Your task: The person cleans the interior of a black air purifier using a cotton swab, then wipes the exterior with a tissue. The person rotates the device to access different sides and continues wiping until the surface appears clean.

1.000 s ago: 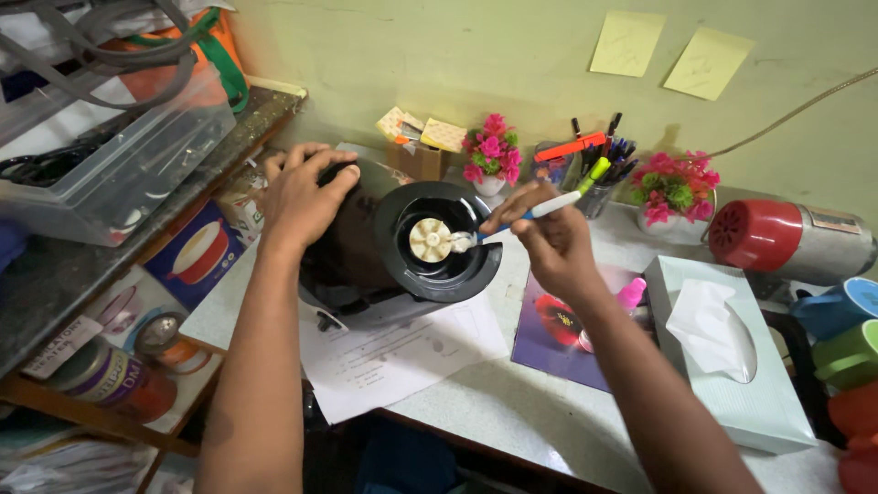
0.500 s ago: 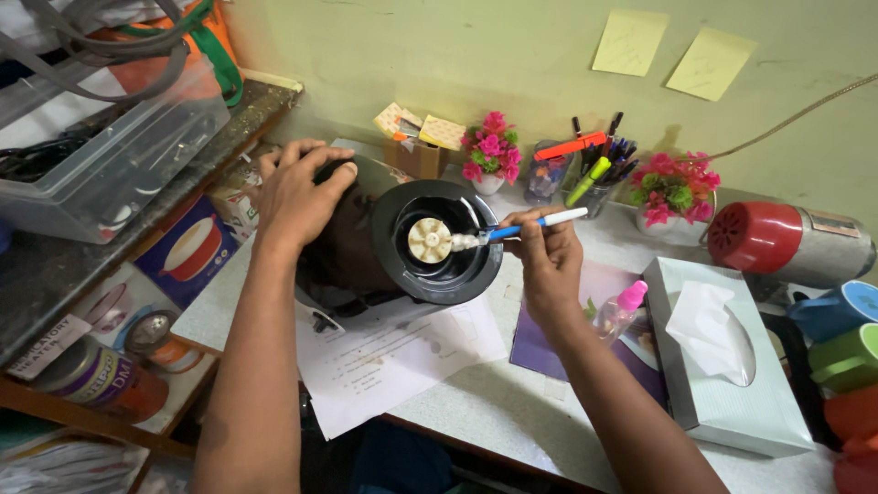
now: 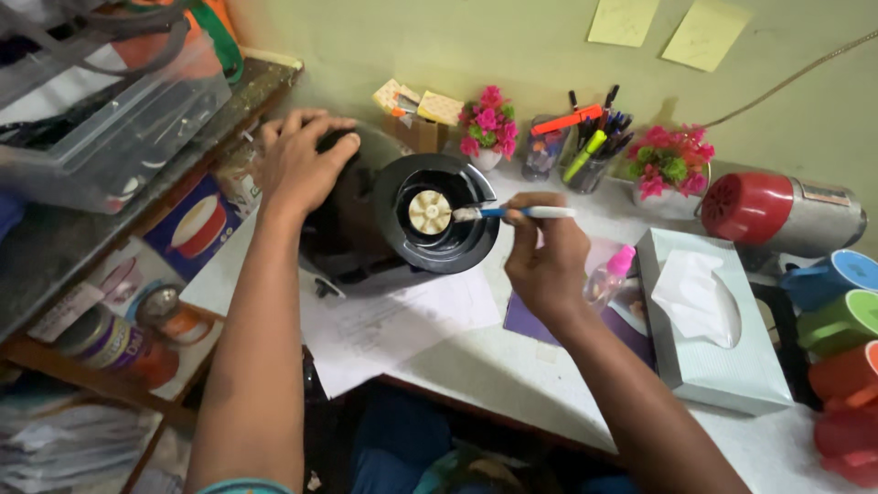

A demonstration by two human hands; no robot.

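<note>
Both hands on the fan housing

Left hand (image 3: 306, 165) is pressed flat, fingers spread, on the black appliance (image 3: 366, 224) near the bench's back-left corner. A slim blue-and-white brush (image 3: 517, 212) is pinched by the right hand (image 3: 544, 261), bristles touching the cream fan hub (image 3: 429, 211). Brush judged light, stiff; appliance heavy, best steadied from above.

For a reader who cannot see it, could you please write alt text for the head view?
A person's right hand holds a small brush to the cream hub in a tipped black appliance, steadied by the left hand, on a cluttered desk.
</note>
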